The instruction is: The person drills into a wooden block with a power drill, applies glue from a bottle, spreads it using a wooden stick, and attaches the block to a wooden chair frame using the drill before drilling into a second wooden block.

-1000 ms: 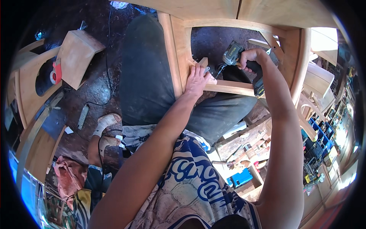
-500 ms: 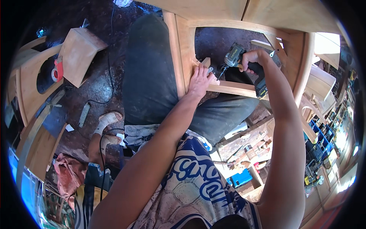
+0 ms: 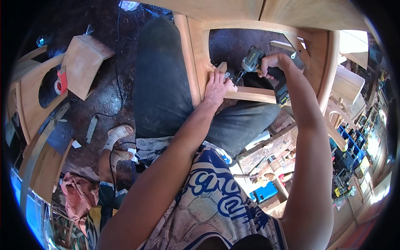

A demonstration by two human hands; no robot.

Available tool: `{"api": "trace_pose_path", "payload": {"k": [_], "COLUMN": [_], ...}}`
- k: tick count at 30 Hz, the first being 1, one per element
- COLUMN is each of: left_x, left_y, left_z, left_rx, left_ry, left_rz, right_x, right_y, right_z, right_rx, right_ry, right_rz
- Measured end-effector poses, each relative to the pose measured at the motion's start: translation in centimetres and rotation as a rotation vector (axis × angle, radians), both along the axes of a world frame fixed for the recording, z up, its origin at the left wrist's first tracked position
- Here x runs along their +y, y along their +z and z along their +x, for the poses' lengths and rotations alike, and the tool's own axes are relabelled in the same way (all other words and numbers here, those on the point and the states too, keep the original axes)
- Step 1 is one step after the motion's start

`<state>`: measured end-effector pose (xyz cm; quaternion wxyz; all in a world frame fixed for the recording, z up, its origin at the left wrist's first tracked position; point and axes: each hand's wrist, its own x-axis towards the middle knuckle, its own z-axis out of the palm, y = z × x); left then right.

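Observation:
My right hand (image 3: pixel 276 68) is wrapped round the grip of a dark cordless drill driver (image 3: pixel 252 61), its trigger side toward the left. The bit points down and left at the joint where a pale wooden rail (image 3: pixel 255 94) meets the side post (image 3: pixel 189 62) of a wooden furniture frame. My left hand (image 3: pixel 215 89) holds the rail's end against that post, fingers curled over the corner and close to the bit tip. A small wooden block (image 3: pixel 223 67) sticks out just beyond the fingers. What lies beneath the left palm is hidden.
A wooden panel (image 3: pixel 233 9) spans the far side. Left stand angled wooden pieces (image 3: pixel 88 62), a red tape dispenser (image 3: pixel 61 81) and a power strip (image 3: pixel 91 129) with its cord. Another person's sandalled foot (image 3: pixel 121 132) is at lower left. A blue case (image 3: pixel 265 191) and tools lie right.
The view has shifted slightly, so the frame appears a little further left. Both hands and the drill keep nearly the same places at the joint.

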<state>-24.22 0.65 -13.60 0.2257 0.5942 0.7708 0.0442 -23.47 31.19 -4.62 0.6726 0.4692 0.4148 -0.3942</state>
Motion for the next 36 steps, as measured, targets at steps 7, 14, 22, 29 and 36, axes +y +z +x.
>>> {"api": "trace_pose_path", "payload": {"k": [7, 14, 22, 29, 36], "left_x": [0.6, 0.8, 2.3, 6.8, 8.6], "left_y": [0.8, 0.8, 2.9, 4.9, 4.1], "left_z": [0.3, 0.3, -1.7, -7.4, -8.6], "left_rx": [-0.033, -0.010, -0.269, -0.533, -0.412], "left_ry": [-0.024, -0.022, -0.032, -0.174, -0.216], "left_rz": [-0.008, 0.018, -0.078, -0.260, -0.320], "right_x": [0.6, -1.3, -2.7, -3.2, -3.7], "right_y": [0.0, 4.5, 12.6, 13.5, 12.3], "right_z": [-0.3, -1.2, 2.7, 6.9, 8.0], "right_rx": [0.066, 0.234, 0.538, 0.619, 0.596], "right_ry": [0.054, 0.179, 0.023, -0.073, -0.211], "right_rz": [-0.091, 0.106, 0.454, 0.599, 0.521]}}
